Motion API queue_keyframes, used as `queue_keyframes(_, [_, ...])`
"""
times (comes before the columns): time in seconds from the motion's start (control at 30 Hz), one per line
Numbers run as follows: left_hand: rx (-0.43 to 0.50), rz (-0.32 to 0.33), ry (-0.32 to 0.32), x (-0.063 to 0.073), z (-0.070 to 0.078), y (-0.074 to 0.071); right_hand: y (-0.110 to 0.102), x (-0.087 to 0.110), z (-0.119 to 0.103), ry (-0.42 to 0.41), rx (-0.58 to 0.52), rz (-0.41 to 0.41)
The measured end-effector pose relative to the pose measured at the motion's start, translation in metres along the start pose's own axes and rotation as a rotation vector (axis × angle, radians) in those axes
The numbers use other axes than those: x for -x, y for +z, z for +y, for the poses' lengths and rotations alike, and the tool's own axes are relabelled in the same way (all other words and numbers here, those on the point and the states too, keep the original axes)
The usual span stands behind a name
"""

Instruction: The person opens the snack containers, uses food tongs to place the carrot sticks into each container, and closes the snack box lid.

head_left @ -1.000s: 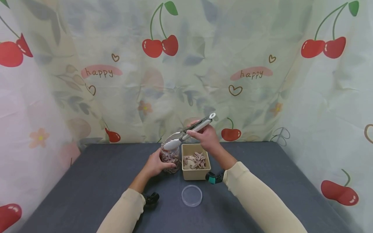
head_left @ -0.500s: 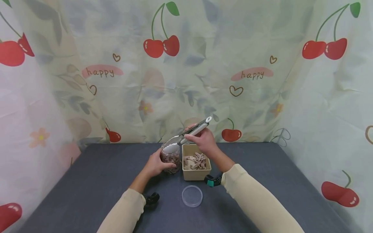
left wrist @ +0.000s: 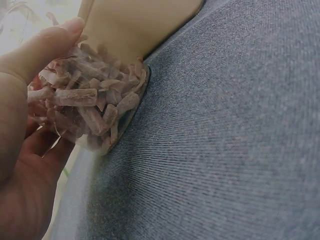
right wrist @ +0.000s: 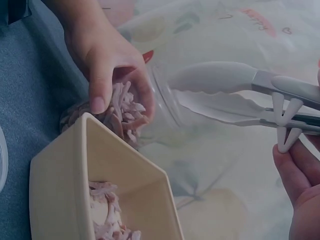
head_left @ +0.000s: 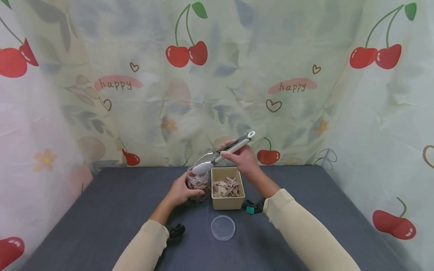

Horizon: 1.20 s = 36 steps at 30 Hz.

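Note:
My left hand (head_left: 179, 192) grips a clear jar (head_left: 198, 185) of brownish-pink dried strips, thumb across its near side. In the left wrist view, strips (left wrist: 92, 95) fill the jar's lower part. My right hand (head_left: 245, 161) holds a pair of tongs (head_left: 203, 168), grey-handled with white scalloped heads, slanting down leftward to the jar's mouth. From the right wrist, the tongs' heads (right wrist: 215, 76) stand slightly apart at the rim, with no strip visible between them. Beside the jar, a beige box (head_left: 228, 204) contains more strips (head_left: 232, 187) and a pale patch.
A round clear lid (head_left: 223, 228) lies flat in front of the box on the dark blue-grey tablecloth (head_left: 112, 203). Behind the table's far edge hangs a cherry-print curtain (head_left: 237, 94), which also closes in both sides.
The tongs dipped into the jar half a second ago, then rose up and to the right, back to its mouth. My left hand and the jar have stayed put.

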<state>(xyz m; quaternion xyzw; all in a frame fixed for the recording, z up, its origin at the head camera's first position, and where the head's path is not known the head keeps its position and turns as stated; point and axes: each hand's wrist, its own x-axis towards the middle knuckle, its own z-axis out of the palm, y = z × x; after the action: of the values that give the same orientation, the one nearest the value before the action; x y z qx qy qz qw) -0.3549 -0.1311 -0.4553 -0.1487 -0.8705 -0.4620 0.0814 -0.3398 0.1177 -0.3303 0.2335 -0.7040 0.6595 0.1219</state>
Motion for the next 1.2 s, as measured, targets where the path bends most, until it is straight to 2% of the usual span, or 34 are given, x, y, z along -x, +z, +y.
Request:
queue_keyframes(0.27, [0.002,0.0,0.005,0.001,0.0,0.0,-0.015,0.002,-0.003,0.026,0.008,0.04])
queue_keyframes(0.6, [0.006,0.002,0.002,0.0,0.0,0.0,-0.038,0.006,-0.005,0.014,0.021,0.033])
queue_keyframes(0.83, [0.002,0.001,0.002,-0.001,-0.002,0.0,-0.055,0.012,0.003,0.031,0.067,0.029])
queue_keyframes(1.2, [-0.001,-0.004,0.004,0.001,0.001,0.0,-0.075,0.023,0.013,0.091,0.12,-0.06])
